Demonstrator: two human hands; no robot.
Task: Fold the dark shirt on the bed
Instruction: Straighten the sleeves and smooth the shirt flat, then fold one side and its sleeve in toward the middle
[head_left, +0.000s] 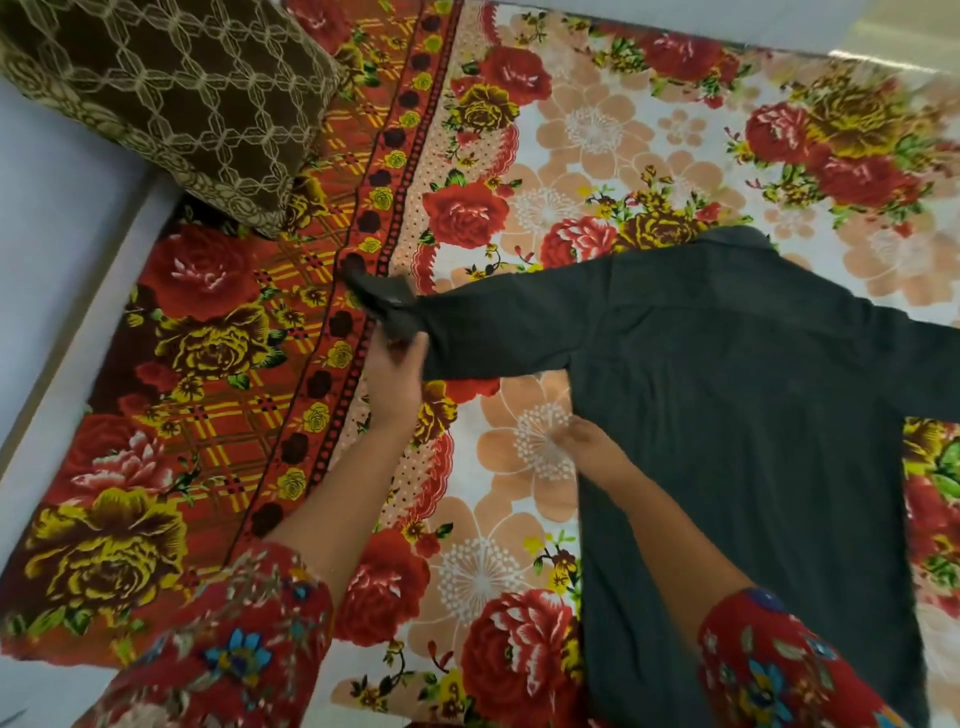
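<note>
Head view: fingers of the left hand grasp the sleeve cuff, holding it stretched out, probably ready to swing inward. The right hand meets the side seam, likely as a pivot, but blur hides its grip. The dark shirt lies spread flat on the bed.

I see bright, even light w/ soft shadows. Left hand is motion-blurred; wide-angle bends the edges.

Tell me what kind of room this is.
Probably a bedroom: a flowered bedsheet covers a wide flat surface, a brown patterned pillow rests at its corner, and a dark shirt lies spread on it.
</note>
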